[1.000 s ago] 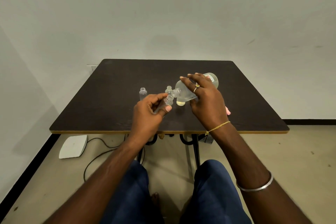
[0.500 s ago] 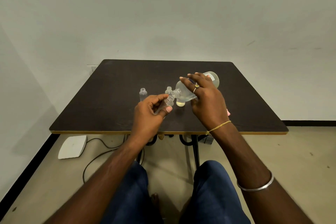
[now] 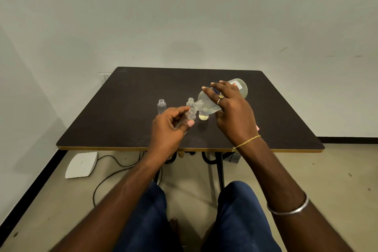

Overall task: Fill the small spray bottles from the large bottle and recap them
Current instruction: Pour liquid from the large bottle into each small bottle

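Right hand grips large bottle, tipped toward 9 o'clock to pour | left hand pinches small bottle, angled to catch

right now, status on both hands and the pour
Left hand grips a small spray bottle, tilted. Right hand holds the large bottle tipped, neck at its mouth. An uncapped small bottle stands right behind the pour point.

Head-worn camera, facing forward-down, table close
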